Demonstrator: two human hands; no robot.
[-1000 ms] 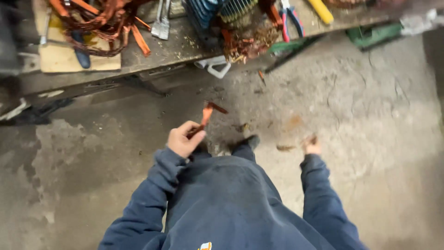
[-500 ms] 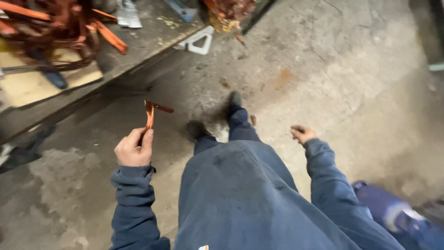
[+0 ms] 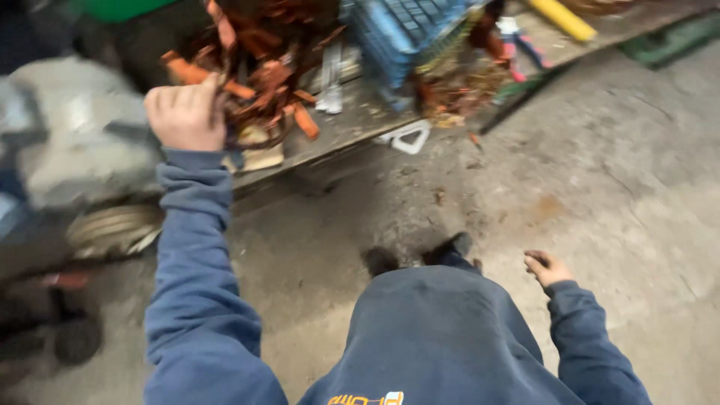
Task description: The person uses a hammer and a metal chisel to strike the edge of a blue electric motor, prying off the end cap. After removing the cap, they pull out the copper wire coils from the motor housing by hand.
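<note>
so the left hand (image 3: 186, 116) is up in the upper left of the frame, arm stretched out, fist clenched and turned so I mostly see the back of it. Looks like it's got an orange strip (image 3: 217, 34) pinched in the fingers, since one pokes out right at the knuckles and runs up and a bit right toward the top edge, but it's blurry and the strip runs straight into the pile, so I can't swear it's in the grip and not just lying behind it

The scrap pile (image 3: 266, 75) sits immediately right of the fist, touching or as good as, a tangle of orange and rusty strips going every direction. So the hand is right at the pile's left edge, over the bench (image 3: 352, 124), which runs diagonally up to the upper right. Further right along it there's a blue crate (image 3: 409, 34), then a yellow tube (image 3: 562, 19) near the top right corner

Right hand (image 3: 546, 268) is way off at lower right, hanging low over the concrete floor (image 3: 600, 172), fingers loosely curled, nothing in it that I can see. Well apart from the pile, so the left is clearly the nearer one

Grey lumpy thing at far left is too smeared to name
</note>
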